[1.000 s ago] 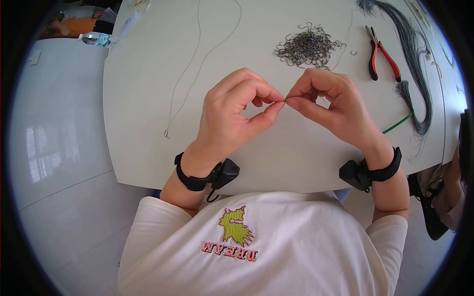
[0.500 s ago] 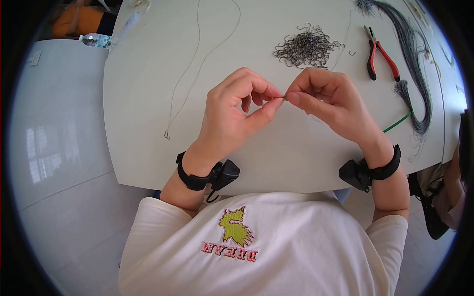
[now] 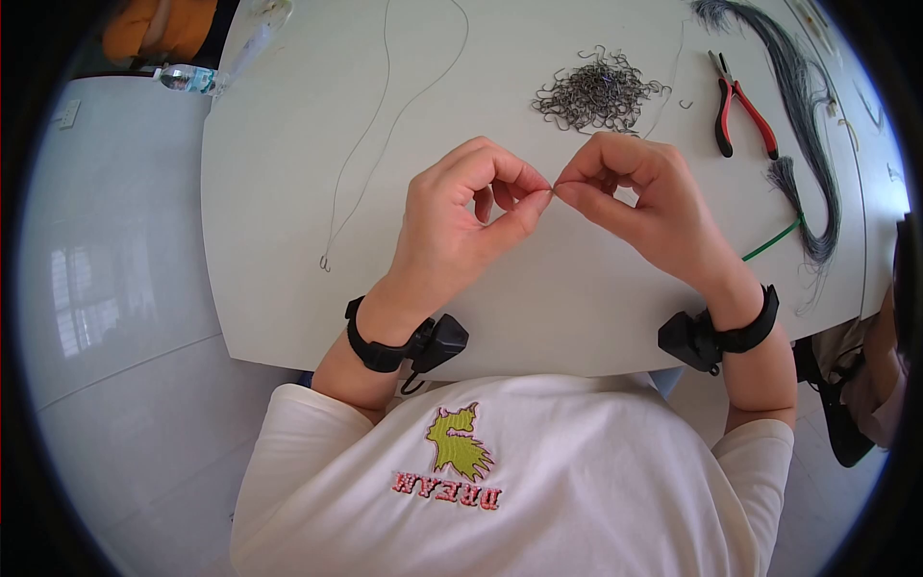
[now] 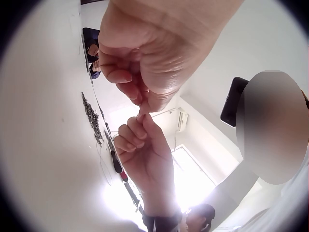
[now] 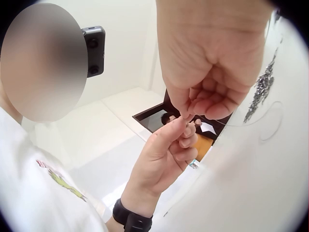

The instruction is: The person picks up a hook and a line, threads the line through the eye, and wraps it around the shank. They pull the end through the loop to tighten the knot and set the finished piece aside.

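My left hand [image 3: 452, 212] and right hand [image 3: 639, 202] meet fingertip to fingertip above the white table [image 3: 500, 317]. Each pinches between thumb and forefinger. A thin fishing line [image 5: 241, 126] runs out from the right fingertips and loops away over the table in the right wrist view. Whatever tiny thing the left fingertips pinch is almost wholly covered; I cannot tell its kind. Just beyond the right hand lies a heap of dark fish hooks [image 3: 601, 93], with one loose hook [image 3: 686, 104] beside it.
Red-and-black pliers [image 3: 738, 106] lie right of the heap. A long bundle of grey strands [image 3: 827, 192] with a green tie [image 3: 774, 239] curves along the right side. Toward the left, a line [image 3: 365, 135] ends in hooks [image 3: 325, 263]. A plastic bottle [image 3: 187, 78] lies past the left edge.
Both hands stay together with small finger shifts; the right thumb slid over the fingertips and then drew back straighter. In the background, a person in orange has moved.
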`<state>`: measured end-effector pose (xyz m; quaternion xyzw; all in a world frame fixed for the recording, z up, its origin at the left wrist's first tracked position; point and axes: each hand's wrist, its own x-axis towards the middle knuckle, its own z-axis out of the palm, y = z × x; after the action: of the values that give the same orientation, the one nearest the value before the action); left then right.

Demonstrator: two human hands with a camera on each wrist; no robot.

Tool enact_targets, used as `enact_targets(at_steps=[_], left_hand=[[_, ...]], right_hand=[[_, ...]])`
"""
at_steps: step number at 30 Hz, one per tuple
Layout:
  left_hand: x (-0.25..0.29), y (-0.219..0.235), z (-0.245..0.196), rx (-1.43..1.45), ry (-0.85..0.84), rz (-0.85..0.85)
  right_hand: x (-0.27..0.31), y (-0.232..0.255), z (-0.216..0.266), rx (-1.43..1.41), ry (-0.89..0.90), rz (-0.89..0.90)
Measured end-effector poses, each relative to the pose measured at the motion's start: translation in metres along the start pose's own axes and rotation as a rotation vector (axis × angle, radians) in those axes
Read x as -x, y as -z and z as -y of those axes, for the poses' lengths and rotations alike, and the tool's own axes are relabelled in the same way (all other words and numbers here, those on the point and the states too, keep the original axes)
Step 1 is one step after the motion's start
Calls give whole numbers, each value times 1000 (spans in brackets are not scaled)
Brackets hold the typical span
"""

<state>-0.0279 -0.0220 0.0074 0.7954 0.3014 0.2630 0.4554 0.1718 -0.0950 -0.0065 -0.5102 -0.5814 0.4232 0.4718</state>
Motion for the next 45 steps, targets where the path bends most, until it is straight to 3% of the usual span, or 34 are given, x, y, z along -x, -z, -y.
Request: enact_targets(at_steps=[4,6,9,19,21,31,36,45], left_hand=[[0,1,-1,34,48,15],[1,2,0,139,217,60],[1,1,1,253,315,79],[0,1,2,331,358,81],[0,1,0,326,392,82],[2,0,5,186,288,62],[2,-1,4,195,292,55],[2,-1,4,179,280,55]], right_hand=[[0,-2,-2,-76,0,-25],[0,0,3,-188,-155,31],[0,-1,-1,-211,-144,37],[0,2,4,-212,-195,51],[0,-1,-2,-128,-91,12],[-1,-2,-4,-60,-57,-2],[-1,1,3,-183,-186,42],[-1,2,0,-160,-173,50]])
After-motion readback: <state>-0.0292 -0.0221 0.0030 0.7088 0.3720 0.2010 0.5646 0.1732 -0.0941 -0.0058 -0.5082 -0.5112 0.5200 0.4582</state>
